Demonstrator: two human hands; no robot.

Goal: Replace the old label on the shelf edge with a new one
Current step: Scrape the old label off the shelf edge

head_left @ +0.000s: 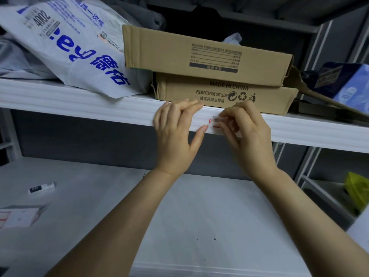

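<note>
White shelf edge (60, 96) runs left to right, with the red-marked label (213, 122) stuck on it right of centre. Your right hand (247, 136) pinches the label's right end in curled fingers, probably to peel or seat it. Your left hand (173, 128) rests open just left, thumb steadying the edge. Two stacked cardboard boxes (199, 56) sit above, contents hidden.

A person's two bare hands meet at a white shelf edge (79, 100). The right hand (247, 136) pinches a small label (214, 122) with red marks between curled fingertips. The left hand (175, 130) rests beside it with relaxed fingers, its thumb tip touching the edge just left of the label. Two stacked cardboard boxes (199, 56) sit directly above, with a white plastic bag (69, 47) printed in blue to their left.
</note>
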